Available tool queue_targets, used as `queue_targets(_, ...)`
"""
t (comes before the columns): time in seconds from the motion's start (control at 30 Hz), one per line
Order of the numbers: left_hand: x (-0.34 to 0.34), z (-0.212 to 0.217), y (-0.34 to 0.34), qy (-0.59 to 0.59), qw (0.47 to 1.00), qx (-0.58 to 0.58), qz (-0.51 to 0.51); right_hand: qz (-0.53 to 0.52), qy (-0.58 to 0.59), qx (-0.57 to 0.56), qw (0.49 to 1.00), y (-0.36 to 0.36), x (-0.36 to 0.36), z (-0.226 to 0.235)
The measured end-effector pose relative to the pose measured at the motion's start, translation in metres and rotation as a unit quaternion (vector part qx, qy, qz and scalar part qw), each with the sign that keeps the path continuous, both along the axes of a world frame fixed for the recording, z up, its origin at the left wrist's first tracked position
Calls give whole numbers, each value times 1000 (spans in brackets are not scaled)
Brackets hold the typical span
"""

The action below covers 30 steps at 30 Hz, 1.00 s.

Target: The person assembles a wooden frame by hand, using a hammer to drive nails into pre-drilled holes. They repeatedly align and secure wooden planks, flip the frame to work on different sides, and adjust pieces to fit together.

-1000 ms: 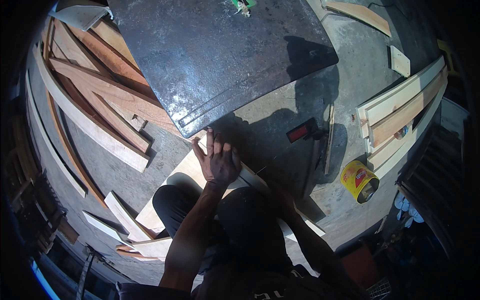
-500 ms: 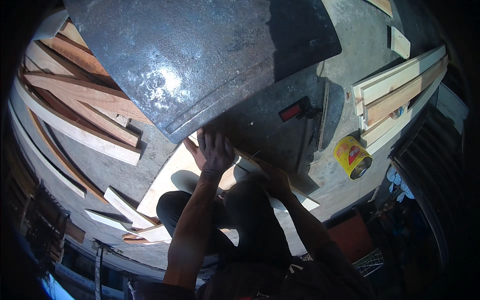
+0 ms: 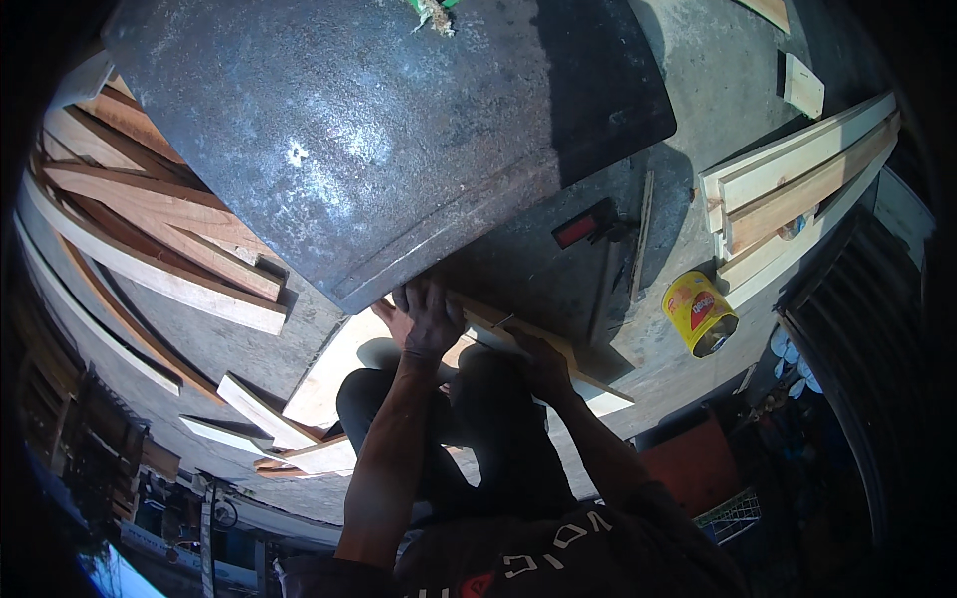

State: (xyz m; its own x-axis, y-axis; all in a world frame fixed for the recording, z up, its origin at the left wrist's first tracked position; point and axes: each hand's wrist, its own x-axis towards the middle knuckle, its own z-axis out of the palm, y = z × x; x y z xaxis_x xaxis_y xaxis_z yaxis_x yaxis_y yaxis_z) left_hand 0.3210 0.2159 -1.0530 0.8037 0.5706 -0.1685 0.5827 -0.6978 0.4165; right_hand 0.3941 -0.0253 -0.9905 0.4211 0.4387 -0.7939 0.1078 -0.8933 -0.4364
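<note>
My left hand (image 3: 429, 324) rests with curled fingers over the edge of a pale wooden board (image 3: 324, 384), close under the near corner of a dark metal sheet (image 3: 399, 130). In half shade, my right hand (image 3: 543, 364) is closed round the edge of a wooden piece (image 3: 588, 387) in front of my knees. A thin nail-like pin (image 3: 503, 321) sticks up just beyond its fingers. Both sets of fingertips are partly hidden, and my knees cover the middle of the wood.
Planks lie stacked at the left (image 3: 159, 249) and at the right (image 3: 797, 179). A yellow can (image 3: 701, 314) stands on the concrete floor, near a black-and-red tool (image 3: 586, 224). Short offcuts (image 3: 264, 409) lie at lower left. Something green and ragged (image 3: 434, 15) lies on the metal sheet.
My view has tilted slightly, bringing the green ragged thing into sight. My left hand has shifted slightly down in the picture; my right hand shows more clearly at the wood's edge.
</note>
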Motion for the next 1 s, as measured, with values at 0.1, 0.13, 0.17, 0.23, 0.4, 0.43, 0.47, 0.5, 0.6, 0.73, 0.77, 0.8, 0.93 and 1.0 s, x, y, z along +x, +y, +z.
queue_targets(0.1,10,-1,1,-4,1000,16,-1,-36,12,8,999,3,15,3)
queue_targets(0.13,13,0,0,2,1000,13,1,-36,30,16,999,5,22,5)
queue_targets(0.17,16,2,-1,-9,1000,14,7,-30,24,36,999,5,31,6)
queue_targets(0.23,22,7,-5,17,1000,12,0,6,57,40,998,4,58,2)
queue_targets(0.4,33,14,-22,35,999,14,0,-33,-362,-98,926,-40,141,-26)
queue_targets(0.43,34,13,-25,41,999,17,-2,-18,-420,-177,890,-49,155,-36)
queue_targets(0.47,35,13,-28,58,998,9,6,-28,-417,-184,890,-57,165,-45)
queue_targets(0.5,37,12,-31,40,999,30,-6,-45,-413,-196,889,-64,175,-52)
queue_targets(0.6,43,11,-39,18,999,47,-10,-63,-334,-163,926,-79,193,-60)
queue_targets(0.73,53,18,-44,30,999,39,-18,-47,-317,-165,933,-83,205,-52)
queue_targets(0.77,55,20,-43,41,999,23,-6,-56,-324,-118,937,-83,207,-51)
queue_targets(0.8,57,23,-43,36,999,30,-17,-63,-331,-69,939,-82,209,-50)
queue_targets(0.93,61,32,-35,23,999,30,-19,-85,-285,28,954,-70,219,-41)
queue_targets(1.0,63,33,-32,2,999,43,-17,-95,-185,-67,976,-60,222,-25)
